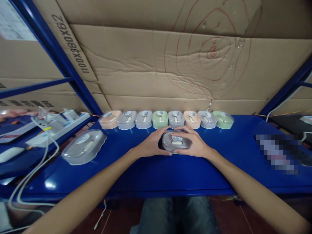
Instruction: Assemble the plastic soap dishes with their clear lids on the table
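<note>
Both your hands grip one grey case at mid-shelf.

Your left hand (152, 144) and right hand (192, 144) clasp the grey case (175, 142) on the blue shelf (170, 175), with open room toward its front edge. Just behind, a row of closed cases (165, 119) lines the cardboard wall (156, 65); their contents are hidden.

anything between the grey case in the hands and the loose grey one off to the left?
Only the left hand on the held grey case, then bare blue table up to the loose grey case, per the head view.

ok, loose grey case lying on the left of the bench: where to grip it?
Probably across its narrow middle, from above. The grey case lies flat, lid up, alone on the blue bench, so fingers fit on both long sides. Its rounded ends look likelier to slip.
</note>
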Action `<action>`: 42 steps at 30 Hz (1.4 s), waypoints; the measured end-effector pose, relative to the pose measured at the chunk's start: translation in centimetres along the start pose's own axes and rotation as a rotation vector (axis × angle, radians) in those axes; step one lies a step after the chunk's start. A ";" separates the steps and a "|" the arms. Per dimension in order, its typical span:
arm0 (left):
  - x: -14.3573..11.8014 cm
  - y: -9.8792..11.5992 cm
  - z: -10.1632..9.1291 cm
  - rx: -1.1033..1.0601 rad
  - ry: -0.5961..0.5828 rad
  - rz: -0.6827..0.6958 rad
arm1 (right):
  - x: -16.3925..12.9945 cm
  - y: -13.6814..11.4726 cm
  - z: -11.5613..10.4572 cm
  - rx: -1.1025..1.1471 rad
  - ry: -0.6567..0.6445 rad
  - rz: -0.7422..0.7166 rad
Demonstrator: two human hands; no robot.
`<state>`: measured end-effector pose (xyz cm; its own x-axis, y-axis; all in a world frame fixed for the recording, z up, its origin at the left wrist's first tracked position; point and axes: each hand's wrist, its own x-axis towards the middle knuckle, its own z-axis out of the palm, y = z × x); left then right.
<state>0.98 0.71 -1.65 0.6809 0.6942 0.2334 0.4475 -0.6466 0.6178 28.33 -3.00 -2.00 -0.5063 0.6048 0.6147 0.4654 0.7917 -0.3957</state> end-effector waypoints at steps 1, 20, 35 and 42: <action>0.0 0.0 0.0 0.004 -0.004 -0.004 | 0.0 0.0 0.0 -0.005 -0.006 -0.005; 0.0 0.6 -0.3 0.010 -0.037 0.021 | 0.1 -0.1 -0.1 -0.020 -0.033 0.008; -0.2 0.7 -0.3 0.024 -0.028 0.095 | 0.3 -0.4 0.1 0.057 -0.026 0.059; -0.2 1.3 -0.2 0.027 0.037 0.172 | 0.1 -0.4 0.2 0.076 -0.030 0.113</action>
<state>1.29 -0.19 -0.72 0.7274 0.5831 0.3619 0.3417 -0.7651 0.5458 27.92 -3.19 -1.91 -0.4756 0.6920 0.5431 0.4651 0.7219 -0.5125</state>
